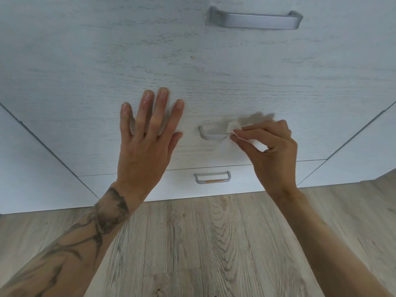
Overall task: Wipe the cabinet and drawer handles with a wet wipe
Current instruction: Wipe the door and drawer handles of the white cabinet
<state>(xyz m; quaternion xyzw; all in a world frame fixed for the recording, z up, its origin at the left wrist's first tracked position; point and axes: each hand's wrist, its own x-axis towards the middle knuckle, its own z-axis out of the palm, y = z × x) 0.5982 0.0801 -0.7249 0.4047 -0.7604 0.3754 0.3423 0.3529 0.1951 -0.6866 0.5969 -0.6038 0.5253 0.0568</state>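
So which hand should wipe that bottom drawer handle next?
The right hand. It already pinches the wet wipe against the middle handle, just above the bottom handle. The left hand is spread flat on the drawer front, holding nothing.

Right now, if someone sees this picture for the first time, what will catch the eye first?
Most striking are the two hands in the middle: the right hand presses a white wipe onto the right end of the middle handle, while the left hand lies flat and open on the drawer front. Another handle sits above, a smaller one below.
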